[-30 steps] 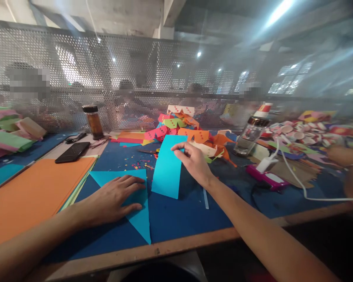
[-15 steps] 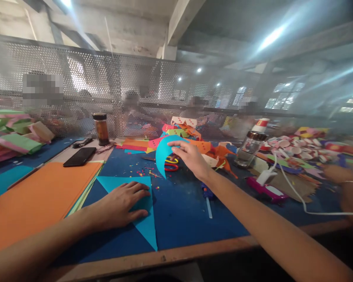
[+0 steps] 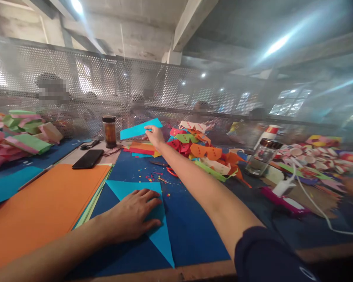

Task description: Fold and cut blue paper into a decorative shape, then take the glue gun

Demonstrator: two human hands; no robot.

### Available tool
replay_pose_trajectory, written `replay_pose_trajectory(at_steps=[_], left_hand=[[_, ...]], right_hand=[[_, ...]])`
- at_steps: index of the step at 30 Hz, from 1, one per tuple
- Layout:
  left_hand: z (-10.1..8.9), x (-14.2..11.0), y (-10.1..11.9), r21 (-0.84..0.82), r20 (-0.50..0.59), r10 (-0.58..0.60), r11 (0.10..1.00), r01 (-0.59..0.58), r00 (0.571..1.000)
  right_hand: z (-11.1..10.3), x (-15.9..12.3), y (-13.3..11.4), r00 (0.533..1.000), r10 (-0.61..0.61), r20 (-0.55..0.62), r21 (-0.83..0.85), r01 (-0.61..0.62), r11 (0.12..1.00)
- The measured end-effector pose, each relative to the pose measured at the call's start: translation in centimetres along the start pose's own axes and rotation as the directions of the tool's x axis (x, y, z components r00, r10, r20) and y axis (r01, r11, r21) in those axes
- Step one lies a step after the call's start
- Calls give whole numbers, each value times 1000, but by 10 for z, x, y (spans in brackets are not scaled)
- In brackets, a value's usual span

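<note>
A blue paper strip (image 3: 134,131) is up in the air, far out over the table, and the right hand (image 3: 153,135) has its thumb and fingers closed on one end of it. The other end sticks out to the left of the pinch. I think the step here is moving this strip away while the other paper is kept flat. What the next move calls for, I guess, is a soft, steady pinch, and fingers that part gently if the strip is to be put down. Just under the strip are some flat colored papers (image 3: 141,148), with a brown jar (image 3: 109,133) left of the pinch. To its right is a messy heap of cut paper (image 3: 206,150). Nearer than the pinch, scissors (image 3: 171,171) peek out by the right arm. Nearer again, the left hand (image 3: 138,213) lies on a blue triangle (image 3: 162,237), fingers a little spread, pinching nothing that I can see. Big orange sheets (image 3: 32,207) lie left of that hand.
</note>
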State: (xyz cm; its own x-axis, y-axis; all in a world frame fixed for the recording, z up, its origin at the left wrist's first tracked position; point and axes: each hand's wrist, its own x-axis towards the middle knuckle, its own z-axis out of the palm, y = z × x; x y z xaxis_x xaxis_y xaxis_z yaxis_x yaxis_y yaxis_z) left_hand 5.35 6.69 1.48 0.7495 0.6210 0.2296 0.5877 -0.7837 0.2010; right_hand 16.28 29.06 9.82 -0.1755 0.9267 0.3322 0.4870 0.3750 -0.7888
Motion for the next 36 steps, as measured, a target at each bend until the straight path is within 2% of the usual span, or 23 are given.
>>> replay_pose_trajectory(at_steps=[4, 8, 12, 16, 19, 22, 24, 25, 26, 27, 29, 31, 32, 36], left_hand=[[-1, 0, 0, -13, -12, -8, 1000, 8, 1000], [-1, 0, 0, -32, -25, 0, 999, -1, 1000], [-1, 1, -1, -29, -8, -12, 1000, 11, 1000], [-5, 2, 2, -26, 7, -15, 1000, 16, 1000], [-6, 2, 4, -16, 11, -13, 1000, 13, 1000], [-5, 3, -2, -13, -9, 9, 1000, -9, 1000], [-5, 4, -13, -10, -85, -33, 999, 33, 996], [-6, 5, -21, 10, -135, -112, 993, 114, 984], [-7, 5, -29, 25, -201, -216, 974, 225, 956], [-9, 6, -37, 24, -228, -267, 960, 279, 936], [-12, 6, -52, 13, -273, -338, 935, 354, 901], [-15, 5, -62, 0, -290, -385, 915, 403, 876], [-15, 5, -66, -4, -291, -397, 910, 414, 870], [-10, 3, -69, -16, -272, -400, 911, 411, 875]], right_hand=[[23, 13, 27, 987, 135, 88, -120, -124, 985], [32, 16, 44, 957, 222, 187, -240, -175, 955], [27, 14, 50, 935, 250, 252, -325, -162, 932], [7, -1, 39, 938, 183, 295, -377, -61, 924], [-14, -37, 26, 939, 76, 336, -395, 67, 916], [-38, -96, 15, 937, -39, 346, -395, 183, 900], [-51, -142, 10, 935, -97, 342, -395, 237, 888], [-57, -164, 7, 914, -163, 371, -375, 308, 874], [-61, -184, 6, 878, -227, 422, -325, 380, 866], [-65, -203, 5, 827, -288, 483, -279, 457, 845], [-68, -234, 5, 711, -365, 601, -221, 587, 779], [-69, -254, 9, 649, -373, 663, -188, 627, 756], [-68, -260, 12, 638, -369, 676, -184, 631, 754], [-66, -269, 19, 641, -355, 681, -197, 627, 754]])
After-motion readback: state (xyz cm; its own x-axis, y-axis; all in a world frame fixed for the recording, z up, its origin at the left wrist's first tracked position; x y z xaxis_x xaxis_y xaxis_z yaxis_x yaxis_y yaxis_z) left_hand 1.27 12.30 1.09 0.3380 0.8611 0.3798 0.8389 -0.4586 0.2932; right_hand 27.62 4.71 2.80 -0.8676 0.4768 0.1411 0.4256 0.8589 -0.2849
